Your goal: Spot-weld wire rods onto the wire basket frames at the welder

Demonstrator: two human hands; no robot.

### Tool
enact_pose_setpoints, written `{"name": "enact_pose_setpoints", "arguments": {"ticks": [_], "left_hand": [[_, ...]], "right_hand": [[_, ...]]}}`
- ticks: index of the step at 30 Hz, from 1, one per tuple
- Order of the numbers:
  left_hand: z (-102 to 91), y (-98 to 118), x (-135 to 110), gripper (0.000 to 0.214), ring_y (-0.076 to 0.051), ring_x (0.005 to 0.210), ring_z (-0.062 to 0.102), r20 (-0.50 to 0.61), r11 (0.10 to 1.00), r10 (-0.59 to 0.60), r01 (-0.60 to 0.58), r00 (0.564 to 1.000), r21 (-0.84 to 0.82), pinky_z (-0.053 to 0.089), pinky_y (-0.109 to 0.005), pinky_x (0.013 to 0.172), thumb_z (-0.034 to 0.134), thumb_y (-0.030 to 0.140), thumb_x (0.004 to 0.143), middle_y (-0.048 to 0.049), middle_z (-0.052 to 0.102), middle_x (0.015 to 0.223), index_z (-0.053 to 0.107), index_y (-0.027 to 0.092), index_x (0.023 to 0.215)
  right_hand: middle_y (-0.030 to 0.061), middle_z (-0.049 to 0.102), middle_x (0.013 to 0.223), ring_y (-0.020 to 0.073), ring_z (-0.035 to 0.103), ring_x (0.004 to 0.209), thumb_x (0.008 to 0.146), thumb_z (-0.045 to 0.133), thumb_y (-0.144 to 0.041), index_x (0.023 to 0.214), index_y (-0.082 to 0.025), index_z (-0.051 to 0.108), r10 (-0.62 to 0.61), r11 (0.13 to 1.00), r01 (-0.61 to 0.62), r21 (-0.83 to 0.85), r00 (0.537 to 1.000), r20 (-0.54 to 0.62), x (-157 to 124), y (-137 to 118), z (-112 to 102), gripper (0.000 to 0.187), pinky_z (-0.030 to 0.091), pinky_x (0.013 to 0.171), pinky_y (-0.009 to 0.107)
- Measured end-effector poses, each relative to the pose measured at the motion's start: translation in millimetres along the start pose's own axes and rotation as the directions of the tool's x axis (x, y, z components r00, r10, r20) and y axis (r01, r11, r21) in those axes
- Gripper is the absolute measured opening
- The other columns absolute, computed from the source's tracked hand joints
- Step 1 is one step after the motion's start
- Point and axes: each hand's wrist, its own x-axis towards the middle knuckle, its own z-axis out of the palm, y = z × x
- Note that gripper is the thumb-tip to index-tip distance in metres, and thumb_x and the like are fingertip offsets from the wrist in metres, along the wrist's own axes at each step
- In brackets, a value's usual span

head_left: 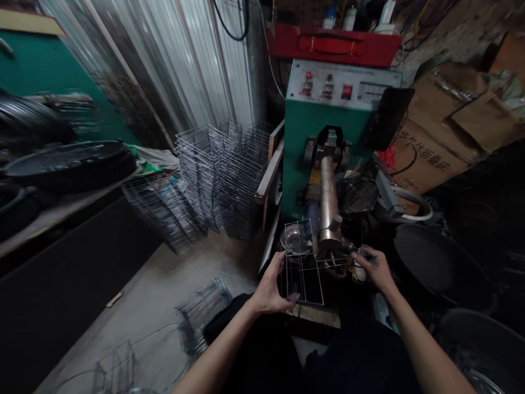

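Observation:
My left hand (268, 287) grips the lower side of a rectangular wire basket frame (301, 279), which stands in front of a green spot-welding machine (324, 126). The frame's far end reaches under the machine's thick copper-coloured electrode arm (329, 200). My right hand (374, 268) sits to the right of the electrode, its fingers curled near the frame's right-hand wires. Whatever those fingers touch is partly hidden in shadow and clutter. A round shiny metal piece (293, 238) lies behind the frame.
Tall stacks of wire baskets (223, 175) stand left of the machine, and loose ones (200, 314) lie on the concrete floor (139, 306). Black round pans (69, 164) rest on a bench at left. A cooling fan (360, 197), black tubs (438, 262) and cardboard boxes (435, 148) crowd the right.

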Motion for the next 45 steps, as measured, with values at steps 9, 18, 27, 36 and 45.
{"name": "enact_pose_setpoints", "arguments": {"ticks": [9, 18, 27, 36, 45], "left_hand": [[0.7, 10, 9, 0.104, -0.042, 0.145, 0.043, -0.016, 0.998, 0.054, -0.054, 0.998, -0.01, 0.04, -0.065, 0.12, 0.082, 0.024, 0.062, -0.0159, 0.04, 0.152, 0.036, 0.023, 0.155], [-1.2, 18, 14, 0.1, -0.038, 0.136, 0.051, 0.003, 0.998, 0.066, -0.066, 0.998, -0.006, 0.045, -0.06, 0.117, 0.084, 0.025, 0.064, -0.0153, 0.047, 0.144, 0.038, 0.022, 0.153], [-5.3, 16, 12, 0.108, -0.041, 0.146, 0.044, 0.064, 0.999, 0.019, -0.021, 0.998, 0.028, 0.032, -0.067, 0.124, 0.09, 0.04, 0.071, -0.0206, 0.041, 0.155, 0.027, 0.02, 0.157], [9.3, 24, 17, 0.102, -0.043, 0.134, 0.057, -0.013, 0.993, -0.116, 0.116, 0.993, -0.009, 0.041, -0.073, 0.116, 0.096, 0.052, 0.063, -0.0121, 0.053, 0.14, 0.041, 0.028, 0.146], [8.4, 41, 18, 0.1, -0.045, 0.134, 0.055, -0.014, 0.974, -0.211, 0.212, 0.977, 0.077, 0.041, -0.076, 0.116, 0.094, 0.056, 0.062, -0.0089, 0.053, 0.138, 0.041, 0.031, 0.143]], "right_hand": [[-0.0023, 0.038, 0.059, 0.0142, 0.036, 0.058, 0.074, 0.074, -0.062, 0.053, -0.021, 0.046, 0.005, 1.0, -0.005, 0.004, 1.0, -0.01, 2, 0, 0, 0.054, 0.029, 0.055, 0.028], [-0.0007, 0.048, 0.063, 0.0168, 0.047, 0.062, 0.083, 0.07, -0.061, 0.058, -0.021, 0.053, -0.063, 0.996, 0.06, -0.071, 0.997, -0.033, -1, 5, 0, 0.051, 0.037, 0.06, 0.03], [0.0204, 0.072, 0.108, 0.034, 0.068, 0.102, 0.097, 0.052, -0.049, 0.113, -0.013, 0.07, 0.134, 0.614, -0.365, -0.7, 0.922, -0.363, -165, 95, -144, 0.044, 0.052, 0.093, 0.044], [0.0169, 0.077, 0.114, 0.0296, 0.072, 0.11, 0.086, 0.07, -0.02, 0.112, -0.018, 0.075, 0.634, 0.309, -0.694, -0.65, 0.66, -0.403, -353, 141, -147, 0.027, 0.053, 0.09, 0.032], [0.0131, 0.077, 0.118, 0.0304, 0.07, 0.114, 0.089, 0.066, -0.032, 0.1, -0.023, 0.078, 0.525, 0.444, -0.704, -0.554, 0.706, -0.476, -352, 132, -159, 0.019, 0.053, 0.098, 0.038]]}}
